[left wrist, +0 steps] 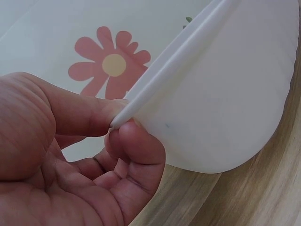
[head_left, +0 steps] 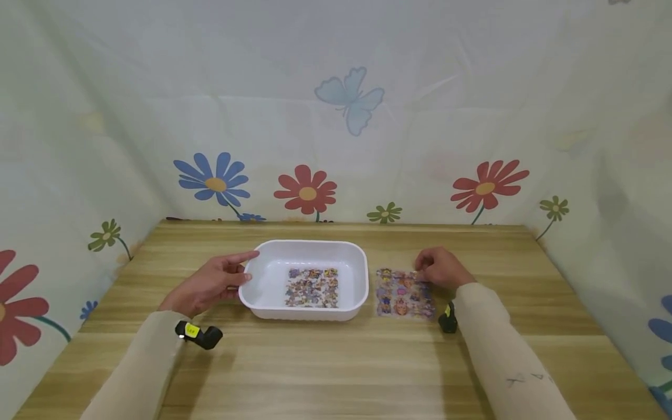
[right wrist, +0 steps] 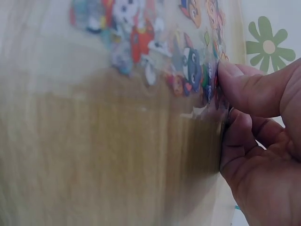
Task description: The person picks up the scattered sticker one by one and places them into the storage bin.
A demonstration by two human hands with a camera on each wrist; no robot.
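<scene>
On the left of the white plastic tub, my left hand pinches the rim between thumb and fingers. The left wrist view shows that grip on the tub's edge up close. Inside the tub lies a clear sheet of cartoon stickers. A second clear sticker sheet lies on the wood to the right of the tub. My right hand pinches its far right corner. In the right wrist view the thumb is on top and the fingertips are at the sheet's edge.
The wood-grain table carries the tub and the loose sheet. Behind and beside it hangs a pale curtain printed with flowers and a butterfly. A small black camera sits on the left wrist, another on the right.
</scene>
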